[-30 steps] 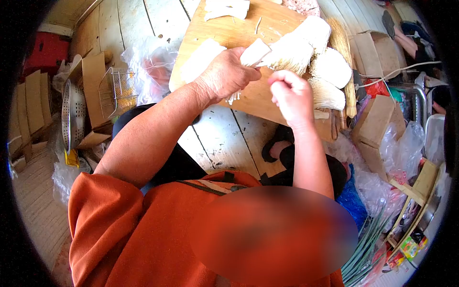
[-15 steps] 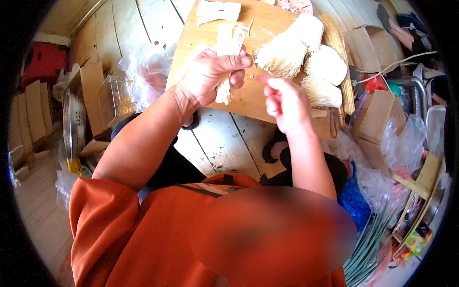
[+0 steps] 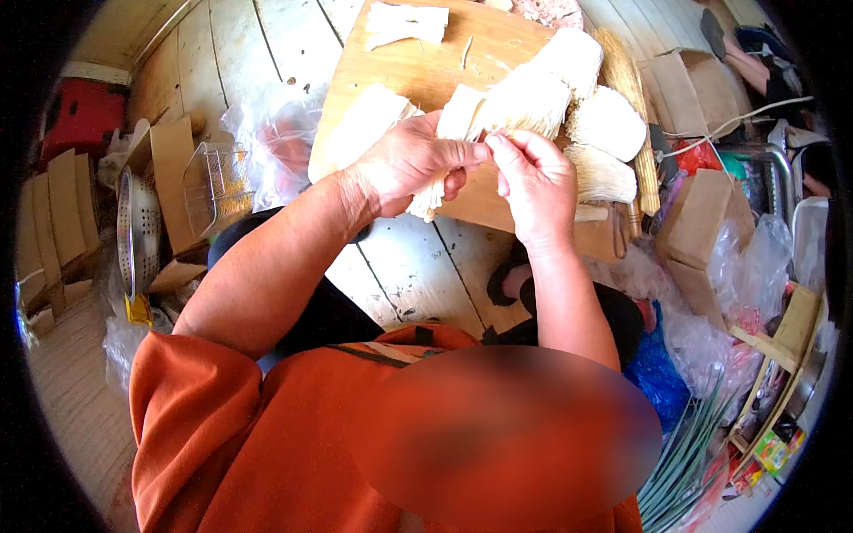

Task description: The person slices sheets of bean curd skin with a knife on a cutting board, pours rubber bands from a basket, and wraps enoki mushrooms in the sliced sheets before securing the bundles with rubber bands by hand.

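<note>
My left hand [image 3: 407, 164] is wrapped round a pale bundle of thin strands, like enoki mushrooms [image 3: 459, 114], whose lower end pokes out beneath my fingers. Close beside it, my right hand [image 3: 537, 182] is closed, thumb against fingers, near the bundle; whatever it pinches is too small to make out. Both hands are over the near edge of a wooden board [image 3: 498, 191]. Larger pale clusters [image 3: 607, 124] lie on the board to the right. Another pale bunch [image 3: 373, 115] lies behind my left wrist, and a smaller piece [image 3: 407, 24] is at the far edge.
A straw brush [image 3: 629, 98] lies along the board's right side. Plastic bags [image 3: 277, 142], a wire basket [image 3: 218, 182] and a metal colander [image 3: 139, 233] are at the left. Cardboard boxes [image 3: 702, 222], green stalks [image 3: 684, 466] and another person's leg [image 3: 749, 67] are at the right.
The bundle in my left hand has tilted from nearly upright to a slant. My right hand has moved up and left, close to my left fingertips, and its fingers have come together.
</note>
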Motion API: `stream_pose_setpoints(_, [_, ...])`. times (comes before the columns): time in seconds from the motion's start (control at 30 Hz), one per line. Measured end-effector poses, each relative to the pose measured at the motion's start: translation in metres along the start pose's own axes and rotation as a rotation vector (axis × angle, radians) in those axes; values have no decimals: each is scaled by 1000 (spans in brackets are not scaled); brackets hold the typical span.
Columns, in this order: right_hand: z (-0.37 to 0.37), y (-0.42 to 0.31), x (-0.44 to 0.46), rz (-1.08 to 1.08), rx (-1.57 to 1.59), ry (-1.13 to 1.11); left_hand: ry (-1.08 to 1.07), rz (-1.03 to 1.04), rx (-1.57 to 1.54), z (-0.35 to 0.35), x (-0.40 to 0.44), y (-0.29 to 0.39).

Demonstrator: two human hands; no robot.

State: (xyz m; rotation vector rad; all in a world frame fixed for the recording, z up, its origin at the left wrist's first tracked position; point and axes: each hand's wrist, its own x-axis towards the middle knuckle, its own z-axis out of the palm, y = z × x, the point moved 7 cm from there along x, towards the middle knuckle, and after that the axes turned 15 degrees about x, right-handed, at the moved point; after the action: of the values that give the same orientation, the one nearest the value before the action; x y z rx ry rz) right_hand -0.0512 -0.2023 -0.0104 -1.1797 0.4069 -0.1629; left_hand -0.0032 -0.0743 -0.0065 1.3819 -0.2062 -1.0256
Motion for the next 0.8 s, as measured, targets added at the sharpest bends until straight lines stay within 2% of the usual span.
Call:
stream_pose_setpoints(0.07, [0,-7,2,-62,-55,2,-59,-102,53,4,0,-8])
stream_pose_setpoints(0.27, [2,-13,2,-84,-105,-50,-109,-149,50,10,-5,-11])
stream_pose_setpoints(0.33, [0,-14,0,-69,-114,-47,-129,-151,57,11,-6,-6])
stream_pose_setpoints(0.4, [-2,-15,1,2,-55,-24,-98,-187,191,7,-5,-6])
stream_pose_setpoints(0.5, [-9,-19,5,112,68,6,-13,-179,249,0,-2,-8])
stream_pose_setpoints(0.6, [-10,-16,2,168,-41,-67,-14,-124,138,-2,0,-12])
stream_pose_setpoints(0.7, [-7,-15,1,162,-223,-95,-56,-97,141,2,1,-13])
stream_pose_setpoints(0.8, [0,-17,-1,108,-225,-143,-54,-86,200,10,-1,-10])
